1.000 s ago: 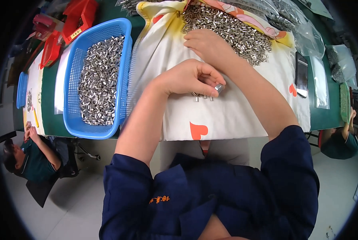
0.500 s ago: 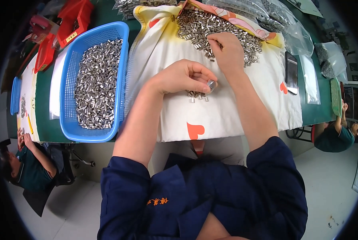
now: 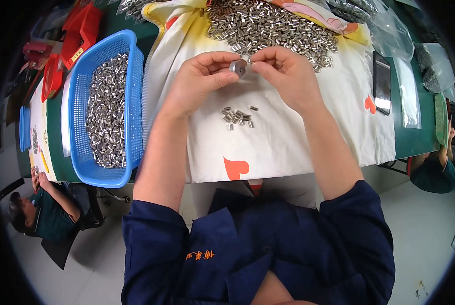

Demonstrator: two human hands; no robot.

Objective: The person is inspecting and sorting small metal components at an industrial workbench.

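Note:
My left hand (image 3: pixel 203 76) pinches a round grey metal gauge-like disc (image 3: pixel 238 69) between thumb and fingers, its flat face turned to the right. Close beside that face, my right hand (image 3: pixel 284 73) holds a small shiny metal sleeve (image 3: pixel 249 60) in its fingertips; whether it touches the disc I cannot tell. Beyond both hands spreads a large heap of small metal sleeves (image 3: pixel 273 28) on a white cloth (image 3: pixel 283 147). A little group of the same sleeves (image 3: pixel 236 118) lies on the cloth below my hands.
On the left a blue plastic basket (image 3: pixel 132 101) holds many more sleeves. Red bins (image 3: pixel 85 30) stand behind it. A dark phone (image 3: pixel 381 84) and clear plastic bags (image 3: pixel 390 38) lie on the right. Other people sit at the far left (image 3: pixel 57 216) and far right (image 3: pixel 435 170).
My left hand has raised the disc away from the small group and turned it. My right hand has come back from the heap toward the disc with a sleeve. The view has shifted slightly.

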